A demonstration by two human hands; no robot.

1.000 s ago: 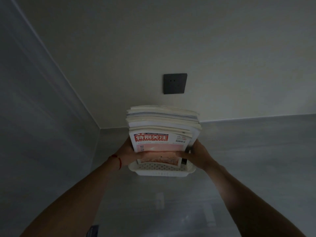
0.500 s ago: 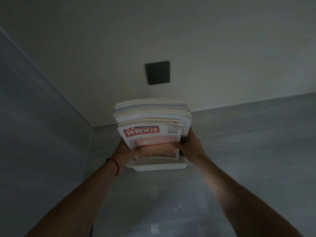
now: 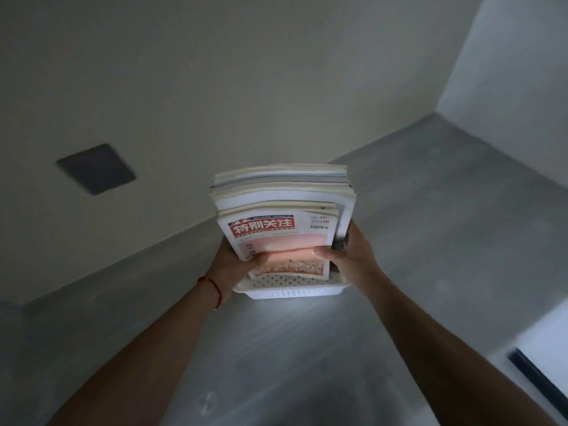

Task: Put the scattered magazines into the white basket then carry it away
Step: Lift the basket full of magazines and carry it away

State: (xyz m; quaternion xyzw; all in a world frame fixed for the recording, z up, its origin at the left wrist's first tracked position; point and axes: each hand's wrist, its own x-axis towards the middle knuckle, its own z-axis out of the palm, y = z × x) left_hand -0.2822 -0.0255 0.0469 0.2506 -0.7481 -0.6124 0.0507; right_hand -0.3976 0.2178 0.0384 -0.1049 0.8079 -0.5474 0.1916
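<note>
Both hands, left (image 3: 238, 265) and right (image 3: 349, 259), grasp the basket (image 3: 292, 292) at its left and right ends, magazines (image 3: 282, 210) standing upright between them.

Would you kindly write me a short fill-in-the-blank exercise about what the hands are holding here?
1. The magazines stand in a white ____.
2. The left hand has a ____ string at its wrist.
3. The title banner on the front magazine is ____ with white characters.
4. The basket is held by ____ hands; the right hand is at its side.

Missing words: basket; red; red; two
</note>
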